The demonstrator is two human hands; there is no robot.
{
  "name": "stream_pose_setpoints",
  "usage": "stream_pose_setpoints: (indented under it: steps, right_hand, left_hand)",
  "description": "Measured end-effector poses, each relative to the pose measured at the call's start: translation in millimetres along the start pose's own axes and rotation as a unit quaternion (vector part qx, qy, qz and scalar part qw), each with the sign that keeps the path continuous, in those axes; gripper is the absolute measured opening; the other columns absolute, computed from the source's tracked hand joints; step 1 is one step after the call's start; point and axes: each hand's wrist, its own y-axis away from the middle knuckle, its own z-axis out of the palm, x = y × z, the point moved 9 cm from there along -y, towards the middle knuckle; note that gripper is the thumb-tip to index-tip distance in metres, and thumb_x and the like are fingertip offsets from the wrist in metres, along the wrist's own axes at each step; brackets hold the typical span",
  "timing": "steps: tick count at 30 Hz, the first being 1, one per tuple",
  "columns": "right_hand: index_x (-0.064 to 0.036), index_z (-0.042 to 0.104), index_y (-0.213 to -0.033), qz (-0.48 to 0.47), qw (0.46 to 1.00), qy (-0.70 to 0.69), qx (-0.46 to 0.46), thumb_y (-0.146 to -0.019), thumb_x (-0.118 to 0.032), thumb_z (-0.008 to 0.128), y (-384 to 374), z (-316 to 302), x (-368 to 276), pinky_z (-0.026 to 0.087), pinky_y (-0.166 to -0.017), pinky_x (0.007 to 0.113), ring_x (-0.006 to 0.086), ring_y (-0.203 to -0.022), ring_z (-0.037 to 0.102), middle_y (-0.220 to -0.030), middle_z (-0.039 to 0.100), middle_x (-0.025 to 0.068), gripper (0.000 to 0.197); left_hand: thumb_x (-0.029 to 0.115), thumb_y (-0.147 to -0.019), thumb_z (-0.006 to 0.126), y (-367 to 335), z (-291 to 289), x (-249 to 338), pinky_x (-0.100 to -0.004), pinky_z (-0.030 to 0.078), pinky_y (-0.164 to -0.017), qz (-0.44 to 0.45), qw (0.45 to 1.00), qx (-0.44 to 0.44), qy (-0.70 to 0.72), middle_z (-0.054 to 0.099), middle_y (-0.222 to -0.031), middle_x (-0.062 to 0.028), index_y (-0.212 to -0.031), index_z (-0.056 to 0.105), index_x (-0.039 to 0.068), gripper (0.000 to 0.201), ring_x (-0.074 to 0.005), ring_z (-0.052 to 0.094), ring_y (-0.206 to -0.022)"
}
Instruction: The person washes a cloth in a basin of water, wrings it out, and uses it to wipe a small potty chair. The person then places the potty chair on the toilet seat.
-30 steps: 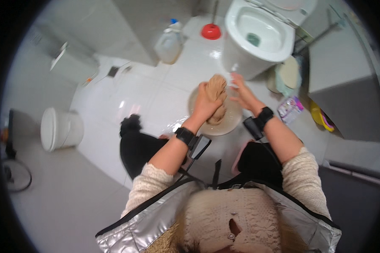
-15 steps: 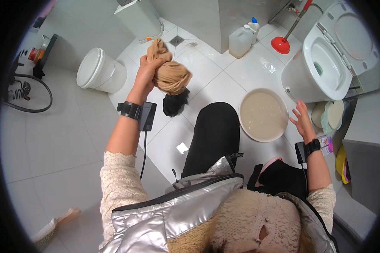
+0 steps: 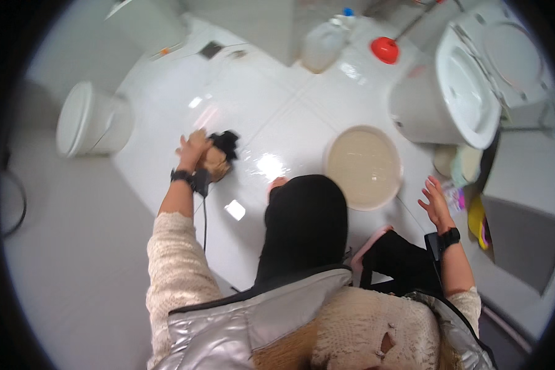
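Note:
My left hand (image 3: 194, 150) is low over the floor at the left, fingers spread, against a bunched tan cloth garment (image 3: 216, 164). Partly behind that garment lies a crumpled black cloth (image 3: 226, 142) on the white tiles. My right hand (image 3: 436, 202) hangs in the air at the right with its fingers apart and nothing in it. Between my right hand and my bent knee stands a round pale basin (image 3: 397, 185) holding cloudy, greyish-beige water.
A white lidded bucket (image 3: 108, 123) stands at the left. Farther off are a clear jug (image 3: 324, 46) of liquid and a red plunger (image 3: 385, 50). At the right are the toilet (image 3: 422, 102), a yellow basin (image 3: 476, 222) and a grey cabinet (image 3: 524, 237). The tiles shine as if wet.
My left hand has lowered the tan garment from mid-air to the floor beside the black cloth, and its fingers have spread. My right hand stays raised and empty. The view has shifted.

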Motion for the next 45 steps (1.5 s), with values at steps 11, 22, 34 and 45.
stream_pose_setpoints:
  steps: [11, 22, 34, 45]
  right_hand:
    - [-0.0151, 0.034, -0.133, -0.114, 0.971, -0.074, 0.195, -0.087, -0.029, 0.059, 117.4, -155.5, -52.6, 0.032, -0.098, 0.045, 0.0177, -0.119, 0.036, -0.129, 0.036, 0.0054, 0.054]
    - [-0.011, 0.048, -0.119, -0.187, 0.919, -0.111, 0.33, -0.089, -0.02, 0.057, 337.3, -268.5, -1.8, 0.044, -0.092, 0.035, 0.0141, -0.111, 0.045, -0.121, 0.044, 0.0014, 0.033]
    - [-0.005, 0.047, -0.12, -0.305, 0.85, -0.096, 0.42, -0.088, -0.015, 0.059, 561.8, -320.4, 32.1, 0.044, -0.087, 0.029, 0.0115, -0.103, 0.049, -0.103, 0.053, 0.0052, 0.035]
    - [-0.0104, 0.051, -0.117, -0.153, 0.179, 0.355, 0.905, -0.072, -0.022, 0.068, 966.0, -338.0, 50.8, 0.03, -0.102, 0.045, 0.0386, -0.122, 0.035, -0.131, 0.034, 0.0235, 0.05]
  left_hand:
    - [0.036, -0.077, 0.065, -74.5, 108.1, -10.1, -0.0391, 0.045, -0.081, 0.14, 0.972, -0.116, -0.147, 0.055, -0.108, -0.0117, -0.12, 0.043, 0.004, 0.058, -0.0256, 0.054, -0.097]
    - [0.021, -0.091, 0.055, -5.5, -1.2, 357.0, -0.0226, 0.047, -0.074, 0.153, 0.661, -0.341, 0.65, 0.062, -0.085, 0.0004, -0.096, 0.059, 0.007, 0.016, -0.0099, 0.058, -0.077]
    - [0.014, -0.096, 0.046, 573.6, 19.6, 620.6, -0.0252, 0.044, -0.073, 0.258, 0.348, -0.765, 0.476, 0.053, -0.085, -0.0011, -0.102, 0.052, 0.004, 0.014, -0.0098, 0.049, -0.072]
    - [0.014, -0.09, 0.055, 630.2, 105.6, 634.4, -0.0243, 0.047, -0.066, 0.184, 0.425, -0.759, 0.457, 0.057, -0.078, 0.0007, -0.094, 0.056, 0.006, 0.008, -0.0096, 0.052, -0.067]
